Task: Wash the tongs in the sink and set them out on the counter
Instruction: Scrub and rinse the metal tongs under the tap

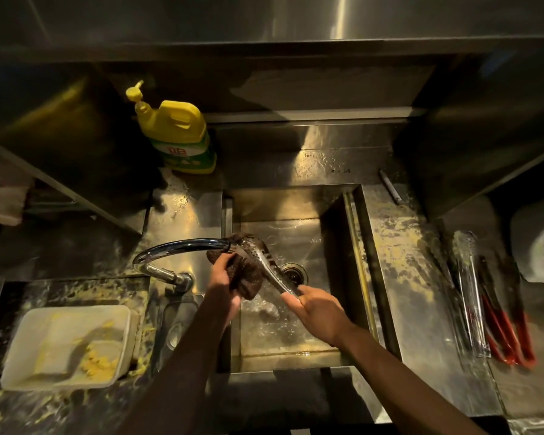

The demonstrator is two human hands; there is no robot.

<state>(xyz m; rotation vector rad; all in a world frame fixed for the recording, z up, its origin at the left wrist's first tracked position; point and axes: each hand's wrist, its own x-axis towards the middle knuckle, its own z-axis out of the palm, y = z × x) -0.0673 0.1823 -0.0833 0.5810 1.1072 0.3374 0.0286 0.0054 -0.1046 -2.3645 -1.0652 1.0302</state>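
My right hand [316, 312] has its fingers wrapped round the handle end of the tongs [266, 262]. From those fingers the tongs slant up and away over the sink [280, 202], with their head under the faucet [182, 246]. My left hand [223, 277] clamps a dark scrubber [248, 279] against that head. I judge the tongs stiff, light and slick when wet, so the handle end is the place to hold. Left of my left fingers, a tub [76, 309] holds yellow scraps [98, 365]. Well right of my right fingers, other tongs [471, 293] lie on the counter [405, 262].
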